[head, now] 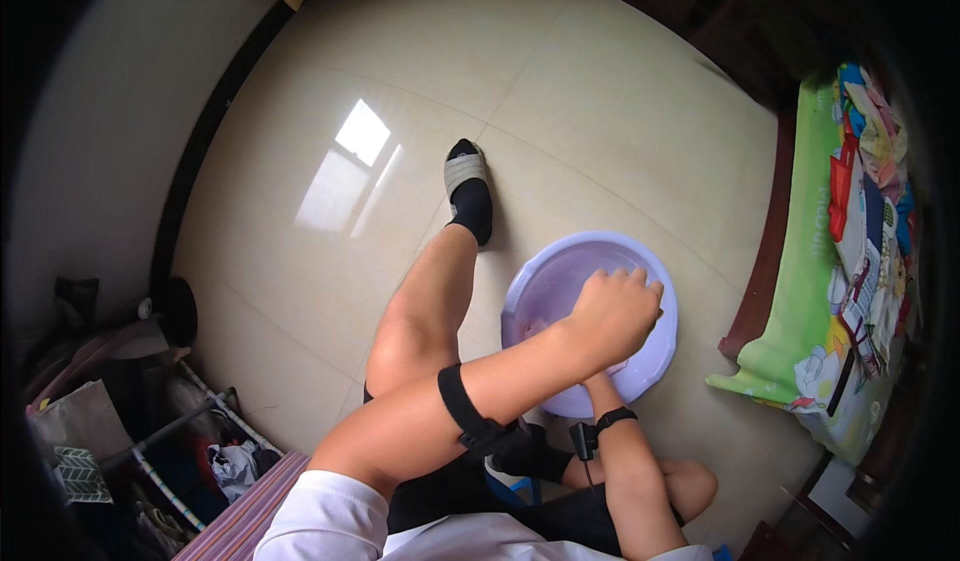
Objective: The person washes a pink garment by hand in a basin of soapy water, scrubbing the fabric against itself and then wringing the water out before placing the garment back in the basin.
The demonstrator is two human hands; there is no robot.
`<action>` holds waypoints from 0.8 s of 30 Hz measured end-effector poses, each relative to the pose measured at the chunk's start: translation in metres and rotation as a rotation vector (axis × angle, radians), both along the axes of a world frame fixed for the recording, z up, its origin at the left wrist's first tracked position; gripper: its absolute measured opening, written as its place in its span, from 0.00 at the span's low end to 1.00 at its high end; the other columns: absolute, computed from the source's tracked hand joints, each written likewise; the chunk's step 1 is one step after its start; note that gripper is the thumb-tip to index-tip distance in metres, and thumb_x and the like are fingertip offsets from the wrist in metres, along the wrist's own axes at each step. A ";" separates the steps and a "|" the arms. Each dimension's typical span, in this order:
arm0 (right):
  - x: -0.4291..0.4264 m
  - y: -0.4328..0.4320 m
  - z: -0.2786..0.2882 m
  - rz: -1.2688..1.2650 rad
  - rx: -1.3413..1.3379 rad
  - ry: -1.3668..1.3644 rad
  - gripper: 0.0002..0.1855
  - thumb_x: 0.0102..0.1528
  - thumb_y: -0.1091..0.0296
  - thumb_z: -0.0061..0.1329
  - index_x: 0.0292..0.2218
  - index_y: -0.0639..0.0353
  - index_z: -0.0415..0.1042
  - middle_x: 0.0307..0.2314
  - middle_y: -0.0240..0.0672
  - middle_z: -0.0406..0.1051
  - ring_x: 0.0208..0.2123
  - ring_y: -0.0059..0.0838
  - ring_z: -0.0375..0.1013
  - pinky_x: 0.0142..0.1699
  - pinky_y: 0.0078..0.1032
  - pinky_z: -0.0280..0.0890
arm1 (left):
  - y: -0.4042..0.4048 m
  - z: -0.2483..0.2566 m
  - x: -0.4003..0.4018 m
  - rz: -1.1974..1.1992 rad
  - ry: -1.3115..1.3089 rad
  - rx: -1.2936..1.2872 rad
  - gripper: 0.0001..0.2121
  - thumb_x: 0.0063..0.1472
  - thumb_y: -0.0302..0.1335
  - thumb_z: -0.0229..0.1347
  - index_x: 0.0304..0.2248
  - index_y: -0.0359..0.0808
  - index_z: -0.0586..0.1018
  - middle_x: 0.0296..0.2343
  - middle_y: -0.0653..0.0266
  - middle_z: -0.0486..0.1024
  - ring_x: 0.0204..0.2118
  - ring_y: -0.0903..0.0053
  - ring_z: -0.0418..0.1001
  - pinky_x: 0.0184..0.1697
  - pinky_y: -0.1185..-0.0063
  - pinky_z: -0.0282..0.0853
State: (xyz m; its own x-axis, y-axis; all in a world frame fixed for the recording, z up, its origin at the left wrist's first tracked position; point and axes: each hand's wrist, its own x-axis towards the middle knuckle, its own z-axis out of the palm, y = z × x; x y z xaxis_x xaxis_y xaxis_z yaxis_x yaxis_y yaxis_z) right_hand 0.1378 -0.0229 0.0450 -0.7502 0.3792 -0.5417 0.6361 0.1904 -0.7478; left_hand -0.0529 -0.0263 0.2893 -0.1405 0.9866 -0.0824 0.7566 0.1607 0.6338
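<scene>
A round lavender plastic basin stands on the floor, with what looks like water and a pinkish item inside it. My left hand is over the basin with its fingers curled and its back towards the view. Whether anything is inside that curl cannot be seen. My right hand reaches in at the basin's near rim, mostly hidden beneath my left hand and forearm. A small pale edge, perhaps cloth, shows beside it. Black straps circle both arms, and a small black device hangs by the right wrist.
At right, a table with a green printed cover bears a pile of colourful cloth items. My slippered foot is on the tiled floor left of the basin. A rack frame with bags and cloth stands at lower left, beside a striped cloth.
</scene>
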 end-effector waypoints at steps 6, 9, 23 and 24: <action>0.068 0.011 0.025 -0.051 0.400 -0.257 0.10 0.52 0.73 0.55 0.39 0.59 0.75 0.35 0.46 0.76 0.41 0.49 0.75 0.46 0.40 0.68 | 0.010 -0.018 0.014 -0.009 -0.048 0.026 0.14 0.64 0.36 0.54 0.41 0.33 0.79 0.40 0.52 0.77 0.43 0.56 0.77 0.45 0.64 0.73; 0.070 -0.001 0.067 -0.117 0.491 -0.158 0.06 0.51 0.74 0.56 0.33 0.60 0.74 0.33 0.44 0.77 0.38 0.47 0.76 0.43 0.41 0.68 | -0.005 -0.037 0.015 0.026 -0.171 0.048 0.13 0.64 0.36 0.53 0.37 0.33 0.80 0.36 0.51 0.79 0.39 0.55 0.78 0.42 0.64 0.73; 0.067 0.015 0.288 -0.170 0.824 0.117 0.04 0.53 0.74 0.55 0.33 0.59 0.76 0.32 0.39 0.76 0.35 0.45 0.76 0.41 0.38 0.69 | -0.043 -0.011 0.021 0.057 -0.305 0.081 0.14 0.65 0.36 0.55 0.39 0.31 0.82 0.34 0.51 0.82 0.38 0.61 0.79 0.44 0.70 0.73; 0.070 0.016 0.304 -0.178 0.843 0.119 0.03 0.53 0.74 0.55 0.33 0.59 0.76 0.32 0.39 0.76 0.35 0.44 0.77 0.40 0.38 0.69 | -0.043 -0.007 0.022 0.046 -0.310 0.082 0.15 0.65 0.36 0.55 0.40 0.31 0.82 0.34 0.51 0.82 0.38 0.61 0.79 0.44 0.70 0.73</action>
State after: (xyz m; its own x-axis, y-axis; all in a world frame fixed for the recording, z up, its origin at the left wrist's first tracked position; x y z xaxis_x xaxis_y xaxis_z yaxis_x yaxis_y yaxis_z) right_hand 0.2079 -0.0068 0.3492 -0.6754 0.7357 0.0508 0.6358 0.6158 -0.4654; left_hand -0.0305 -0.0692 0.2819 -0.1657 0.9850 -0.0491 0.5185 0.1293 0.8452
